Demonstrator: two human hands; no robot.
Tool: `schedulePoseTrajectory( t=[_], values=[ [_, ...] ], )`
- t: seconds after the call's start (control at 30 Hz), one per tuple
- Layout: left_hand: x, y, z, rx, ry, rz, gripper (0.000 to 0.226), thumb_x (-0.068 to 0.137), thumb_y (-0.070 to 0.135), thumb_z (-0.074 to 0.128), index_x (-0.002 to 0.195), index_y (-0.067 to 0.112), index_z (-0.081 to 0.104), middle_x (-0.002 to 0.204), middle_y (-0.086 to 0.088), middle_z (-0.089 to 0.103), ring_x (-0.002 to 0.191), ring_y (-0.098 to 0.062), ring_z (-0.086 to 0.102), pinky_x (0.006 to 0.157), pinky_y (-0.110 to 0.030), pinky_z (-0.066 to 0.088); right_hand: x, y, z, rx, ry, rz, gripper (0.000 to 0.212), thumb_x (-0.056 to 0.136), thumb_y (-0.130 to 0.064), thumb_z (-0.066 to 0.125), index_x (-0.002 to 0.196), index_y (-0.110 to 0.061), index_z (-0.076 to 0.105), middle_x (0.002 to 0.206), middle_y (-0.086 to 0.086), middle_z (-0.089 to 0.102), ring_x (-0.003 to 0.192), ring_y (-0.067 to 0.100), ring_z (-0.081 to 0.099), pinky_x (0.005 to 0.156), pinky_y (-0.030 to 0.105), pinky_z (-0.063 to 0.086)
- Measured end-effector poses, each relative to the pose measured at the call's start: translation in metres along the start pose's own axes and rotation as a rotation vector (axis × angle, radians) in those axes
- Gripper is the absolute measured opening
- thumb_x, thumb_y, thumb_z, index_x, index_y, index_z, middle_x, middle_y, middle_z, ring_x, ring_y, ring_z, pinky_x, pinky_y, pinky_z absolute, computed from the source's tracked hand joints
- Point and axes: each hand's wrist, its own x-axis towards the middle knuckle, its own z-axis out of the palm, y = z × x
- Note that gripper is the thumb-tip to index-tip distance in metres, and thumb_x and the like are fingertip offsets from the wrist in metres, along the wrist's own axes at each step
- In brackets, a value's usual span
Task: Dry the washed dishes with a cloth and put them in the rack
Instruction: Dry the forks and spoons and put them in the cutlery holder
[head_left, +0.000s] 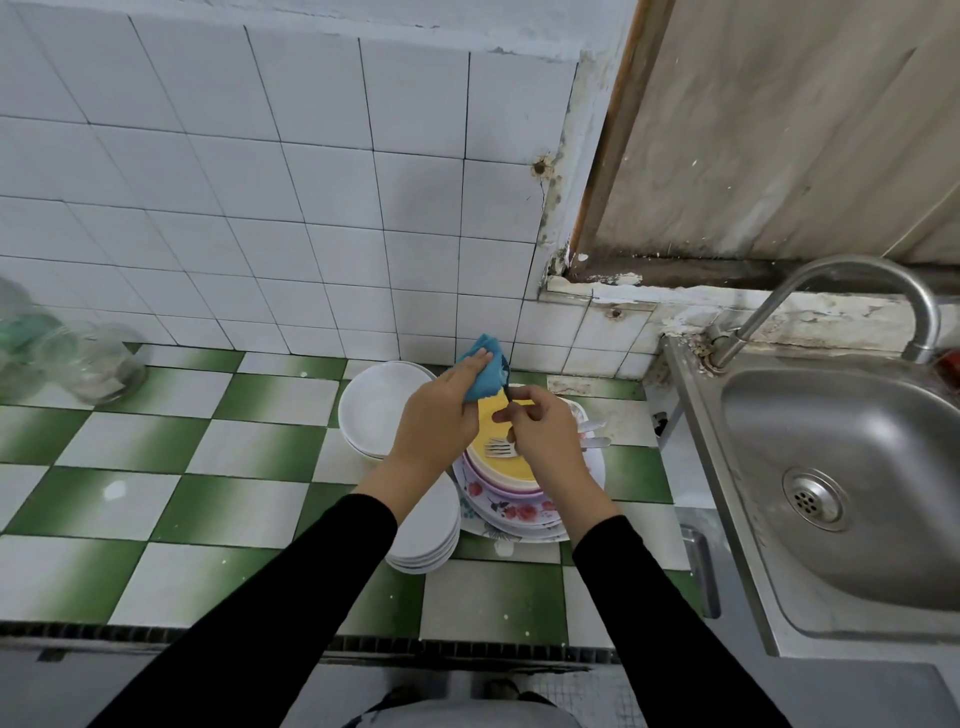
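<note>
In the head view, the left hand (441, 415) is closed around a blue cloth (483, 371), bunched over the far end of a thin dark piece of cutlery (508, 391). The right hand (540, 431) pinches the near end of it between thumb and fingers. I can't tell whether it is a spoon or a fork. Both hands hover over the plate stack, towards the counter's (234, 493) back edge and near its right end.

I judge this piece light, rigid and slick while wet. I'd keep a firm pinch at the handle and let the soft cloth slide along the length. The plates look stiffer and heavier, and some may chip, so I'd take those by the rim with both hands.

A fork (500, 448) shows on the yellow plate (498, 470) that tops a stack of flowered plates (511, 512), just under the right hand. Whether the hand touches it I can't say. More cutlery (595, 441) pokes out on the stack's right side. White bowls (374, 410) sit nested behind the stack's left side, and white plates (428, 535) are piled in front of them. Glass jars (98, 364) stand at the counter's back left. The steel sink (831, 441), right of the counter, holds nothing I can see. No rack is in view.
</note>
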Motion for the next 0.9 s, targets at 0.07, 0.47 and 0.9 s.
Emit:
schedulePoseTrajectory(
  t=[0.07, 0.47, 0.9],
  values=[
    [0.001, 0.003, -0.005, -0.141, 0.083, -0.145, 0.043, 0.089, 0.001, 0.059, 0.131, 0.009, 0.059, 0.103, -0.009, 0.071, 0.079, -0.021, 0.062, 0.068, -0.013, 0.048, 0.001, 0.004, 0.0, 0.031, 0.01, 0.037, 0.017, 0.102, -0.006, 0.049, 0.11, -0.014, 0.063, 0.08, 0.002, 0.07, 0.057, 0.014, 0.053, 0.054, 0.023, 0.044],
    [0.021, 0.022, -0.006, -0.588, 0.24, -0.642, 0.005, 0.098, 0.021, 0.056, 0.098, 0.021, 0.061, 0.083, 0.004, 0.061, 0.077, -0.009, 0.056, 0.075, -0.029, 0.05, -0.001, 0.006, 0.004, 0.075, 0.061, -0.012, 0.028, 0.1, -0.005, 0.05, 0.122, -0.014, 0.065, 0.091, 0.002, 0.07, 0.071, 0.01, 0.059, 0.058, 0.013, 0.047],
    [0.025, 0.02, -0.01, -1.154, -0.038, -0.923, 0.017, 0.097, 0.019, 0.058, 0.112, 0.011, 0.061, 0.117, -0.016, 0.067, 0.108, -0.034, 0.065, 0.09, -0.047, 0.055, 0.007, 0.016, -0.007, -0.301, 0.073, -0.384, 0.035, 0.097, 0.002, 0.056, 0.127, -0.012, 0.069, 0.085, 0.003, 0.053, 0.075, 0.003, 0.048, 0.069, 0.006, 0.036]
  ],
)
